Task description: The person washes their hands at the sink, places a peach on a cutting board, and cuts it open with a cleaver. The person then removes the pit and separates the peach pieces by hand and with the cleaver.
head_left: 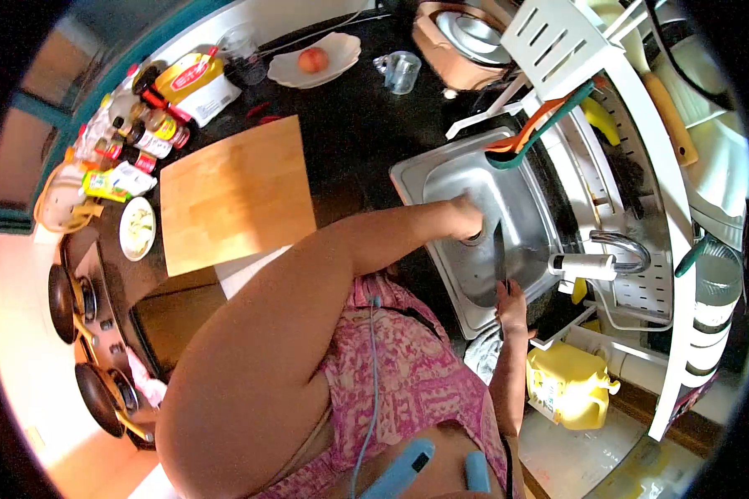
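My right hand (512, 306) is closed around the handle of a knife (500, 254) at the near side of the steel sink (484, 323). The knife's long dark blade reaches over the basin. My left hand (464, 218) is inside the sink, close to the drain and a short way from the blade. Its fingers are blurred and washed out by bright light, so their shape is unclear. The white-and-chrome faucet (587, 264) stands at the sink's right side.
A wooden cutting board (237, 195) lies on the dark counter, with sauce bottles (146, 137) and a plate of sliced food (138, 229) to its left. Behind are a white dish (341, 54) with a round red fruit (313, 60) and a glass mug (399, 73). A dish rack (653, 125) borders the right.
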`<state>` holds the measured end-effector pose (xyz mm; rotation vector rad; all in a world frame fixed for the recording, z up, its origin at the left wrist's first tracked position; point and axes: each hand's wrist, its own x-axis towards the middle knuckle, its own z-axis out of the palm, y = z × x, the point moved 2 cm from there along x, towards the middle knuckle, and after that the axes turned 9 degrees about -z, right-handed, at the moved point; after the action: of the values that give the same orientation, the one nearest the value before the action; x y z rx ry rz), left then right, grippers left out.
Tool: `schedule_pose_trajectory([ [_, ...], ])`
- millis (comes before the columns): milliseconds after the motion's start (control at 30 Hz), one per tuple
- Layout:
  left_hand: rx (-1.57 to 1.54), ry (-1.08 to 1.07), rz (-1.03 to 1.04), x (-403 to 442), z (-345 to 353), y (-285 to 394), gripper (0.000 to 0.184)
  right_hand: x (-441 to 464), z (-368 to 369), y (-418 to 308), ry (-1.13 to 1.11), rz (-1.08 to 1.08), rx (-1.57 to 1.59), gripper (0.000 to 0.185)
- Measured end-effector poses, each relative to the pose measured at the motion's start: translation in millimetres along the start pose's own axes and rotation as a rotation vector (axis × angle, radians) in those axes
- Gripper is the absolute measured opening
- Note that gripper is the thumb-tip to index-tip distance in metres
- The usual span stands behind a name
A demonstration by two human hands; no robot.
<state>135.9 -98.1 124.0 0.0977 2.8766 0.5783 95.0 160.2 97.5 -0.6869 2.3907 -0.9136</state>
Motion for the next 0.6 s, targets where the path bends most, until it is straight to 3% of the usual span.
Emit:
schedule_pose_trajectory([
  [33,0.030,0.097,0.019,-8.7,-16.9,8.2,0.033,-2.7,-2.1,-12.1,0.066,-0.143,-0.113,0.037],
  [67,0.071,0.201,0.032,-14.7,-32.9,10.7,0.035,-12.0,-4.8,-27.9,0.193,-0.426,-0.255,0.037],
  [100,-0.426,0.506,-0.032,-26.3,-38.5,13.2,0.033,-28.7,-9.3,-63.5,0.182,-0.270,-0.140,0.038],
  [133,-0.432,0.517,-0.059,-28.8,-35.6,10.7,0.033,-38.3,-9.1,-85.7,0.182,-0.149,-0.192,0.037],
  [200,-0.016,0.996,-0.001,-39.3,-22.3,9.0,0.033,-34.6,2.5,-63.4,0.203,-0.157,-0.247,0.038],
  [233,0.236,0.429,-0.019,-41.7,3.9,-2.2,0.034,-18.8,0.2,-38.0,-0.043,0.048,-0.022,0.039],
  [267,0.227,0.431,-0.043,-50.2,1.6,2.9,0.034,5.2,-4.2,-3.4,-0.288,0.260,0.199,0.040],
  [300,0.203,0.143,-0.186,-57.1,-4.6,10.7,0.035,13.7,3.8,21.5,-0.214,-0.011,0.027,0.042],
  [333,0.190,-0.134,-0.327,-62.3,-10.7,7.2,0.037,11.0,9.0,0.5,-0.094,-0.259,-0.185,0.044],
  [367,0.042,0.440,-0.254,-67.0,18.2,-4.5,0.034,-7.1,3.7,-12.6,-0.002,-0.247,-0.228,0.044],
  [400,0.034,0.435,-0.265,-78.2,32.2,-12.0,0.034,-29.8,-1.3,-47.1,0.084,-0.221,-0.272,0.045],
  [433,0.187,0.526,-0.133,-95.8,32.1,-17.6,0.034,-28.3,6.0,-30.3,0.285,-0.525,-0.482,0.045],
  [467,0.269,0.571,-0.064,-106.4,27.7,-27.1,0.033,-20.2,0.0,-9.6,0.281,-0.527,-0.477,0.045],
  [500,0.353,0.621,0.002,-119.8,17.5,-34.0,0.033,-7.5,-5.1,-2.2,0.088,-0.173,-0.154,0.045],
  [533,-0.083,0.355,-0.338,-131.7,-12.5,-41.7,0.034,-6.9,-4.7,-0.2,-0.108,0.186,0.167,0.045],
  [567,-0.520,0.049,-0.650,-145.4,-22.8,-49.8,0.034,-23.1,-4.9,-12.5,-0.102,0.199,0.170,0.045],
  [600,-0.335,0.225,-0.588,-148.9,-22.3,-76.1,0.038,-30.8,-4.8,-39.5,-0.029,0.094,-0.052,0.047],
])
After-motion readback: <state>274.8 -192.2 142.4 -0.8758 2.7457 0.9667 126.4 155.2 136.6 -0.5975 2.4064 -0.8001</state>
